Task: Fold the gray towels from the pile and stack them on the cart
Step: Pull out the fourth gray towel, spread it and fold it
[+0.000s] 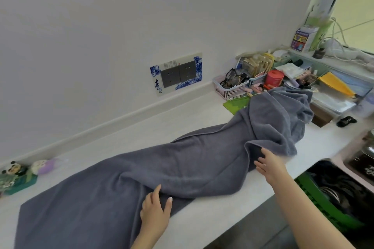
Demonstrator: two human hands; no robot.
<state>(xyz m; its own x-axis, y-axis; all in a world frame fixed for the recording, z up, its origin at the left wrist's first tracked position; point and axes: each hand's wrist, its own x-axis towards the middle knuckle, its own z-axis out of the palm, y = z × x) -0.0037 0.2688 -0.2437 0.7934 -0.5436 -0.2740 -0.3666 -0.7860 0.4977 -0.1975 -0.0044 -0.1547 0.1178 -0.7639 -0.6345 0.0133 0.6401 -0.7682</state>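
Gray terry towel [182, 159] runs lengthwise left-to-right before me; my left hand [155, 208] and my right hand [269, 164] press it, fingers straight.

You are standing in a home, at a long white counter [125, 139] set against a plain white wall. A grey double wall socket with a blue-and-white porcelain-patterned surround [176, 74] sits just above it. At the far end you see household clutter: a pink plastic basket holding dark-framed spectacles [230, 85], a red round tin [274, 78], and a small panda figurine [12, 168] at the near left.
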